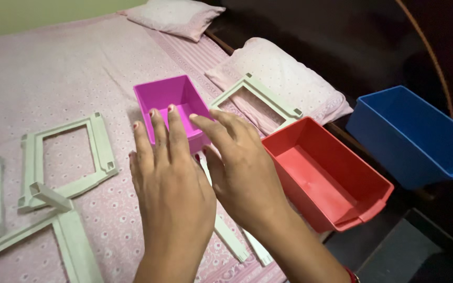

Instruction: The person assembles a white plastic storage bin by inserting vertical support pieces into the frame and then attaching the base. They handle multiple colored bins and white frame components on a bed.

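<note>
My left hand (170, 181) and my right hand (239, 165) reach forward side by side over the bed, fingers spread, holding nothing. Their fingertips are at the near rim of a purple plastic bin (170, 95) standing on the pink bedsheet; whether they touch it I cannot tell. A red plastic bin (327, 175) sits just right of my right hand at the bed's edge. Pale green bars (230, 240) lie under my wrists, partly hidden.
Pale green square frames lie on the bedsheet (53, 68): one at left (100, 152), one near left (74, 246), one leaning on a pillow (260, 89). A blue bin (415, 133) stands at right, off the bed. A second pillow (171, 15) lies at the far end.
</note>
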